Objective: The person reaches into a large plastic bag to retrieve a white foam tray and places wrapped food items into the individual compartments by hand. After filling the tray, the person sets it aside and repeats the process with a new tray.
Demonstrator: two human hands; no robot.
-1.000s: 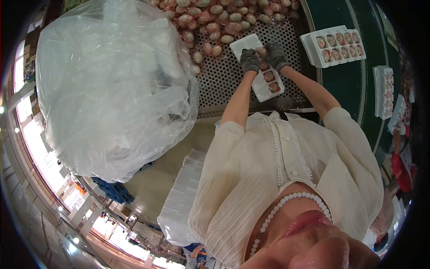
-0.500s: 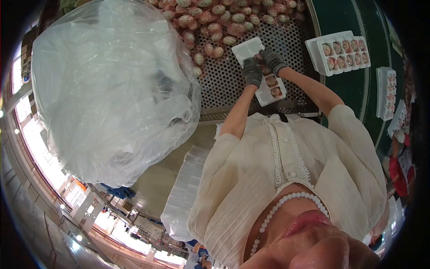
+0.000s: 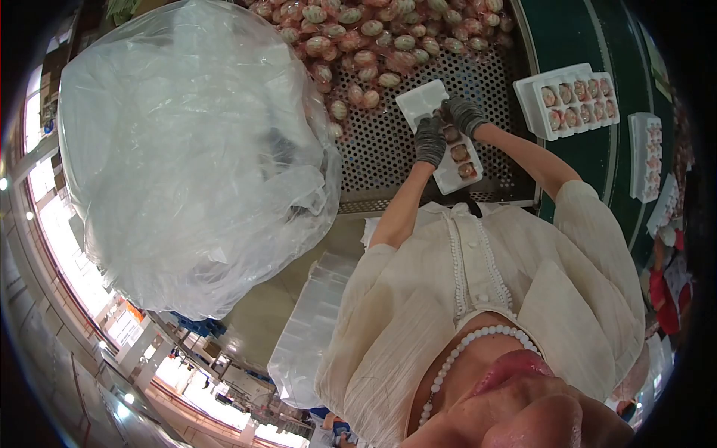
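Note:
A white plastic tray (image 3: 423, 101) lies slanted on the perforated metal table, with several round wrapped pieces (image 3: 459, 153) in the row of its lower right part. My left hand (image 3: 429, 142), in a grey striped glove, is over the tray's left side with its fingers closed; what they hold is hidden. My right hand (image 3: 464, 114), gloved the same way, reaches in from the right. Its bent fingers close on a wrapped piece near the tray's middle, partly covered by the glove. The two hands almost meet there.
Many wrapped egg-shaped pieces (image 3: 371, 58) are heaped on the perforated table (image 3: 373, 145). A big clear plastic bag (image 3: 194, 157) bulges at the left. To the right, stacked filled trays (image 3: 567, 104) stand on a green conveyor belt (image 3: 560, 30), with more trays (image 3: 646, 157) beyond.
My hands stay close together over the tray; the right fingers have shifted slightly down and inward. The whole scene sits a little lower in the view.

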